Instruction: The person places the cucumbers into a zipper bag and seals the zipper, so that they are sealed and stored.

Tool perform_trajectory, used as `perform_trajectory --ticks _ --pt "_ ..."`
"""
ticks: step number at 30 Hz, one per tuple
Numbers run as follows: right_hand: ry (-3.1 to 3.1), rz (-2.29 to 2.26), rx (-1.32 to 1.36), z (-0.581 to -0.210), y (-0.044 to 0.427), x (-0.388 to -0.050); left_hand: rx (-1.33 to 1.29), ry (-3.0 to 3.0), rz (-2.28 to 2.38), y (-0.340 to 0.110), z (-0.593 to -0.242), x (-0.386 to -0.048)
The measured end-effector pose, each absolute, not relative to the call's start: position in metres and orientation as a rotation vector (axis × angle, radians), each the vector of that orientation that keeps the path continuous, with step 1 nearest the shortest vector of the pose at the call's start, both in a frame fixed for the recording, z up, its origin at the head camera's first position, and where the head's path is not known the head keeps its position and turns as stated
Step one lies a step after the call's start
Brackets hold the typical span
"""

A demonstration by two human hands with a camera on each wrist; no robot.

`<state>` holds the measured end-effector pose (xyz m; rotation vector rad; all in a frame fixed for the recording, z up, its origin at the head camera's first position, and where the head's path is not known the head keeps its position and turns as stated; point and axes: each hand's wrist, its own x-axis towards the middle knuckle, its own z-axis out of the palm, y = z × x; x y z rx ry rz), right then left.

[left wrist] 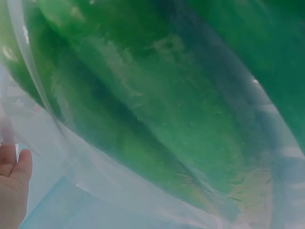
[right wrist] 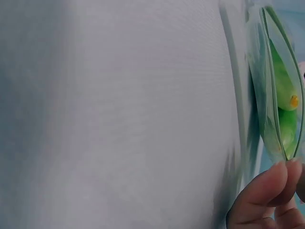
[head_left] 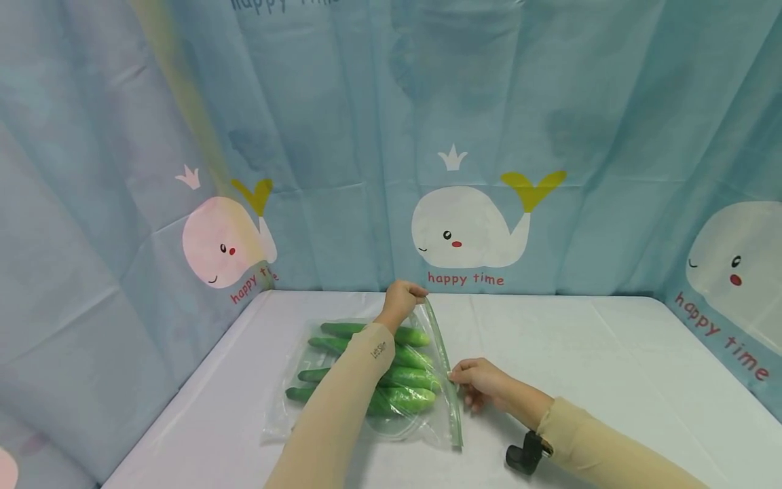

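Observation:
A clear plastic zip bag with a green zip strip lies on the table, several green cucumbers side by side inside it. My left hand reaches across the bag and holds the far end of the strip. Lower along the same strip, my right hand pinches it between thumb and finger. Seen from the right wrist, the bag's mouth gapes beyond the pinch, showing cucumber ends. The left forearm covers the middle of the cucumbers. In the left wrist view, cucumbers fill most of the picture.
A white cloth covers the table. Behind it hangs a blue curtain printed with whales, which also runs along the left side. A small black device sits at the right wrist.

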<state>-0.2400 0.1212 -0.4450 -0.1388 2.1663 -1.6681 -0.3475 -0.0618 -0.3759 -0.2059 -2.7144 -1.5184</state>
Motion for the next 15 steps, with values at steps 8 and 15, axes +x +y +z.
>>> perform_trajectory --ticks 8,15 --pt "2.132 -1.661 -0.131 -0.445 0.123 -0.233 -0.206 -2.715 -1.514 -0.061 -0.375 -0.348" --pt "2.1 -1.662 -0.128 -0.445 0.123 -0.226 -0.194 -2.708 -1.533 -0.061 -0.375 -0.348"
